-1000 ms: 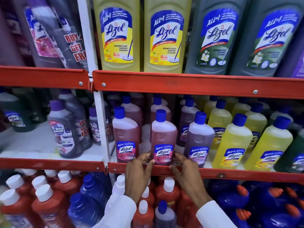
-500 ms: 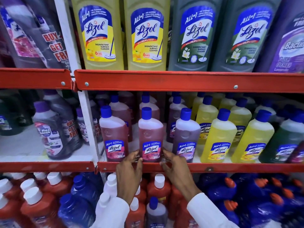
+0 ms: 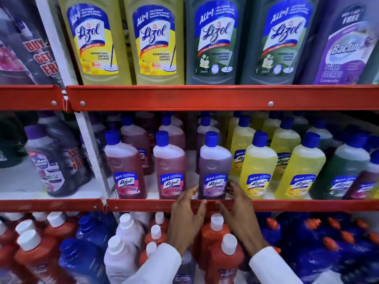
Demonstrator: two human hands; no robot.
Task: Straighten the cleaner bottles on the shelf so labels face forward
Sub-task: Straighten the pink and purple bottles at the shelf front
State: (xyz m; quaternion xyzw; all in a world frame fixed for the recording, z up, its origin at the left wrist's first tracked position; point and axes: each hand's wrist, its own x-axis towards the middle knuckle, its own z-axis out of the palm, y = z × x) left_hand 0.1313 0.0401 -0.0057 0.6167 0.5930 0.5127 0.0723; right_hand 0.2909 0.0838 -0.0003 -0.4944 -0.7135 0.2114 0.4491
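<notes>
On the middle shelf (image 3: 297, 204) a front row of small Lizol cleaner bottles stands upright. From the left there are two pink bottles (image 3: 127, 160) (image 3: 169, 160), a purple bottle (image 3: 214, 160) and yellow bottles (image 3: 258, 160). Their labels face me. My left hand (image 3: 187, 216) and my right hand (image 3: 239, 214) reach up over the red shelf lip. Their fingertips press on the lower left and lower right corners of the purple bottle, and both thumbs hang below the lip.
Large yellow and grey-green Lizol bottles (image 3: 215, 42) fill the shelf above. Below are red bottles with white caps (image 3: 217, 238) and blue bottles (image 3: 307, 249). A white upright post (image 3: 90, 144) splits the bay; dark Max Kleen bottles (image 3: 49, 167) stand to its left.
Both hands have left the middle pink bottle and shifted right to the purple bottle. The view has also swung to the right.
</notes>
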